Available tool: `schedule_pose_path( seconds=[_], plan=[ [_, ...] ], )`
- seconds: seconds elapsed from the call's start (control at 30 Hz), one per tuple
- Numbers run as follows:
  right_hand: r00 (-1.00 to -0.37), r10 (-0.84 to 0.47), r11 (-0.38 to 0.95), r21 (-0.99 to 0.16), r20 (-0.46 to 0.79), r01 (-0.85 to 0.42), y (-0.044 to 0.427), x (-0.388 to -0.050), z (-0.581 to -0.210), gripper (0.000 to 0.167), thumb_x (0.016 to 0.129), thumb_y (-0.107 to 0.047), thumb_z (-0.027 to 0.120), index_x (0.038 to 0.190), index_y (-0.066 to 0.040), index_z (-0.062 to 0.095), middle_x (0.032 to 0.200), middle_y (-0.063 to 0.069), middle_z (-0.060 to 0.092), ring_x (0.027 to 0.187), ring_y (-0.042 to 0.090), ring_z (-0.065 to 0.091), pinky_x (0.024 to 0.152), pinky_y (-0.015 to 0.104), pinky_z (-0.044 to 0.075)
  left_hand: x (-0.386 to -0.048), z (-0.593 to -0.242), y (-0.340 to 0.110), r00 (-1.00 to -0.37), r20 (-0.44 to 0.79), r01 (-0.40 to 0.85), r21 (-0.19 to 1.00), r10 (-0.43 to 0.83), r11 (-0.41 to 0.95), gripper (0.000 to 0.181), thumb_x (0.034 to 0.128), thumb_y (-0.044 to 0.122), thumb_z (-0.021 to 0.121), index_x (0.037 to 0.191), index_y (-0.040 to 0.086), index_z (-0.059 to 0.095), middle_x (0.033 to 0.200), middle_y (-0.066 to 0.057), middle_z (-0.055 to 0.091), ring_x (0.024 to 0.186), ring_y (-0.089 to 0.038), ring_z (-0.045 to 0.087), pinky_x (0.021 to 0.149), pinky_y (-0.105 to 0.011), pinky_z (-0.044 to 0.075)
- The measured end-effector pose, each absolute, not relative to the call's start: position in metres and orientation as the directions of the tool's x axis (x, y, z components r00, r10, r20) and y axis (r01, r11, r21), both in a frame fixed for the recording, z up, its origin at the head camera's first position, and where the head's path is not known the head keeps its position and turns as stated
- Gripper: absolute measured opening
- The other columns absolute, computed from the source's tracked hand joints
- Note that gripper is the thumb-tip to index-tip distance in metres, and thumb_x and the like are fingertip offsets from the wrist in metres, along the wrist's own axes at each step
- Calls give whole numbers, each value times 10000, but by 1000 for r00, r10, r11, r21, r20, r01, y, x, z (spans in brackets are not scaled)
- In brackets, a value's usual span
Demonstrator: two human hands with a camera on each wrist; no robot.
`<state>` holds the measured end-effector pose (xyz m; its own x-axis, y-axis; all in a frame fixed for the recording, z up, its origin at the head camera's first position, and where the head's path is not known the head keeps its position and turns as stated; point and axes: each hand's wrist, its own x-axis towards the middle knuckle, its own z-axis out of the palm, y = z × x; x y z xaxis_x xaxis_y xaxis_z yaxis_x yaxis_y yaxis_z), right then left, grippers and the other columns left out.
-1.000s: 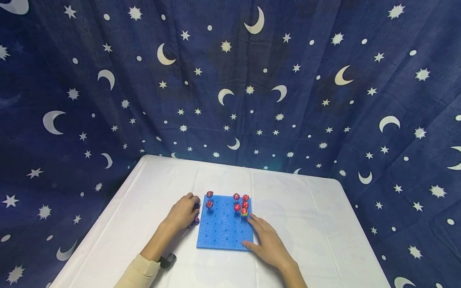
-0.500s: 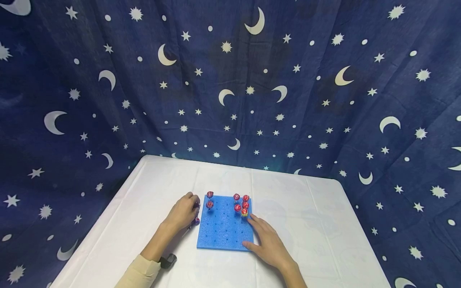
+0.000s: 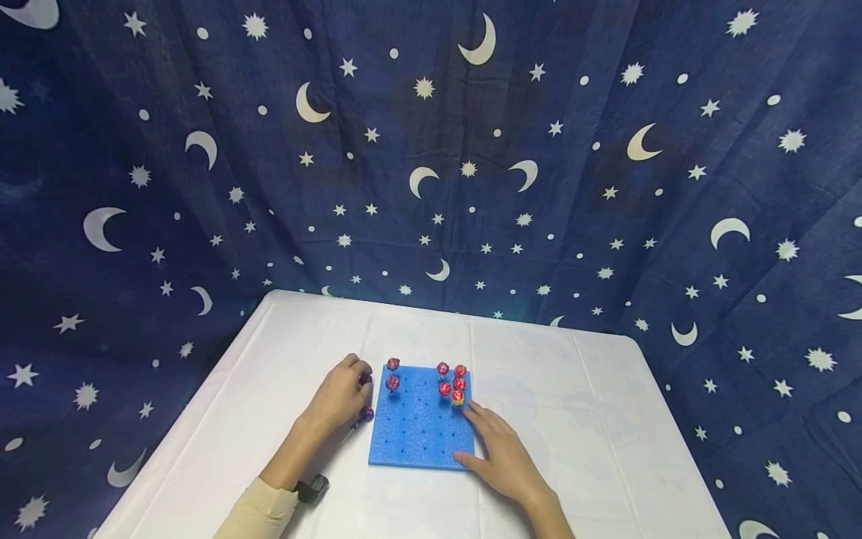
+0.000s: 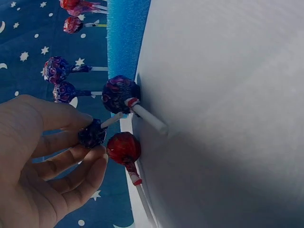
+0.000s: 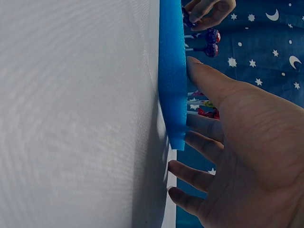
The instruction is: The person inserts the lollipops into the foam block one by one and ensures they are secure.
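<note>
In the left wrist view my left hand [image 4: 52, 161] pinches a dark blue-wrapped lollipop [image 4: 92, 134] by its head, its white stick pointing toward the table. Close by lie a purple-wrapped lollipop [image 4: 121, 94] and a red lollipop [image 4: 124, 147] on the cloth. Right of this hand is a blue foam board [image 3: 412, 434] with small holes. Two dark lollipops [image 3: 392, 382] stand upright at its far left, and several red ones [image 3: 444, 388] at its far right. My right hand [image 3: 501, 453] rests at the board's right edge, thumb on top, fingers spread.
A white cloth [image 3: 579, 419] covers the table around the board. Behind and at both sides hangs a dark blue curtain [image 3: 377, 277] with moons and stars. A black band [image 3: 312, 489] is on the left wrist.
My left hand has shifted very slightly away from me and to the left. The right hand and the board look unmoved.
</note>
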<state>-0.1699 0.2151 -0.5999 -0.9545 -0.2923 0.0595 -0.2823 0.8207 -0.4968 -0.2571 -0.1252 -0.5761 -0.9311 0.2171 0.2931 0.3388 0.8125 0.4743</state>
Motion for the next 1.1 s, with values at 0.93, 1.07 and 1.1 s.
schedule_pose_path(
  seconds=[0.93, 1.07, 1.1],
  plan=[
    [-953, -297, 819, -497, 66, -289, 215, -169, -599, 799, 917, -601, 722, 1573, -214, 479, 1672, -25, 377, 1532, 342, 348, 1221, 602, 300, -249, -552, -129, -924, 345, 340, 537, 167, 772, 188, 894, 64, 763, 1076, 72, 716, 1057, 8, 589, 960, -209, 741, 832, -378, 626],
    [-952, -298, 818, -497, 65, -290, 215, -169, -599, 800, 917, -605, 720, 1574, -218, 478, 1673, -27, 376, 1533, 340, 346, 1222, 603, 298, -247, -547, -129, -916, 362, 356, 537, 173, 765, 186, 900, 64, 767, 1074, 87, 703, 1069, 19, 591, 957, -198, 747, 810, -356, 625],
    [-952, -298, 818, -497, 65, -290, 215, -169, -599, 800, 918, -605, 720, 1575, -218, 477, 1673, -25, 377, 1534, 341, 345, 1222, 604, 298, -246, -546, -128, -913, 368, 363, 539, 176, 760, 185, 901, 63, 767, 1072, 91, 701, 1071, 20, 594, 948, -192, 744, 797, -349, 624]
  ],
)
